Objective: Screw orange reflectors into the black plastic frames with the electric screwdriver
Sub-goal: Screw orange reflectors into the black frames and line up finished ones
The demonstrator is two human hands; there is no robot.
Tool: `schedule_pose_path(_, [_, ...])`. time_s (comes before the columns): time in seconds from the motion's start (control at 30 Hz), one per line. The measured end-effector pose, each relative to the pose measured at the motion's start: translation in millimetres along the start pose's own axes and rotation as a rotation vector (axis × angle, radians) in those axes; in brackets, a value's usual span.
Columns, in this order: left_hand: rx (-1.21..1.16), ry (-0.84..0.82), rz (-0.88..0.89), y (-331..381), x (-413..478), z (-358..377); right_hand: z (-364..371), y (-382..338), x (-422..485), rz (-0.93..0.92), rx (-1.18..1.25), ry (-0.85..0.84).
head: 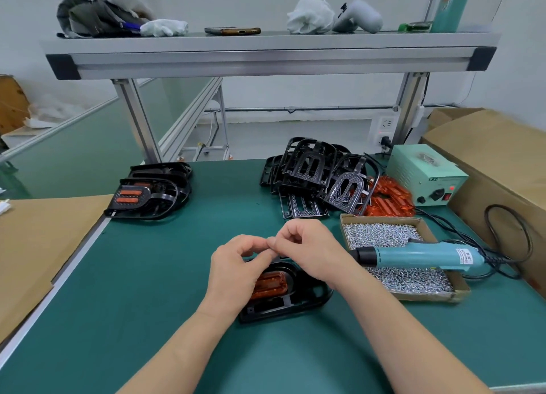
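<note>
1. My left hand [236, 263] and right hand [307, 251] are together at the near middle of the mat [147, 275], just above the frame [295, 302].
2. Fingers on both are curled, and the thumb and fingertips of each meet the other hand's at one spot. I can't tell if anything is pinched there; it's too small to make out.
3. The frame lies flat under my hands, with a reflector [270, 285] seated in it and partly hidden by my left palm.
4. The screwdriver [413, 256] is to the right, lying across the box [461, 287] of screws [381, 234] with its tip pointing left towards my right hand. Neither hand touches it.
5. Far right of centre is a pile of bare frames [313, 169], and loose reflectors [387, 198] are heaped just beside it, on its right.
6. Far left is a stack of fitted frames [147, 189]; the top one shows two orange strips.
7. A pale green power unit [428, 175] sits at the far right, behind the reflectors, with black cables trailing near the box.
</note>
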State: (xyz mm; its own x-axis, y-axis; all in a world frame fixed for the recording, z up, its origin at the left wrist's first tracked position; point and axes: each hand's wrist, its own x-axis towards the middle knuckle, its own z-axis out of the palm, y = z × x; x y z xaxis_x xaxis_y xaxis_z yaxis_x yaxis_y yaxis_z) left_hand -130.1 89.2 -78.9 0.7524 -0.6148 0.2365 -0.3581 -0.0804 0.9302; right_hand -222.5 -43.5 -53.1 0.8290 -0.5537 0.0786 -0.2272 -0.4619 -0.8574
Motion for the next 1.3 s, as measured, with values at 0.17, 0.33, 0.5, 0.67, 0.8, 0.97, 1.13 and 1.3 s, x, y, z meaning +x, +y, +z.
schedule_pose_path(0.17, [-0.017, -0.03, 0.034, -6.8, -2.2, -3.5, -2.5, -1.7, -7.6, -0.003, -0.081, 0.032])
schedule_pose_path(0.33, [0.022, 0.015, 0.051, -17.4, -0.7, -13.2, -13.1, 5.6, -31.9, 0.07, 0.357, 0.406])
schedule_pose_path(0.5, [0.102, 0.08, 0.04, -32.8, 1.7, -24.6, -29.9, 19.6, -61.4, 0.221, 0.899, 0.676])
schedule_pose_path(0.67, [0.148, 0.115, 0.052, -45.8, 4.1, -28.5, -43.7, 30.8, -96.3, 0.333, 1.172, 0.767])
schedule_pose_path(0.8, [0.159, 0.116, 0.051, -52.5, 3.1, -29.1, -54.7, 36.1, -108.7, 0.456, 1.239, 0.781])
schedule_pose_path(0.97, [0.165, 0.089, 0.06, -56.1, 2.4, -27.8, -67.7, 32.7, -90.2, 0.577, 1.414, 0.825])
schedule_pose_path(1.13, [0.122, 0.073, 0.027, -57.5, 2.3, -27.8, -75.7, 41.5, -66.4, 0.582, 1.606, 0.858])
schedule_pose_path(1.3, [0.106, 0.08, 0.026, -57.7, 2.2, -26.5, -73.3, 44.8, -50.6, 0.591, 1.592, 0.912])
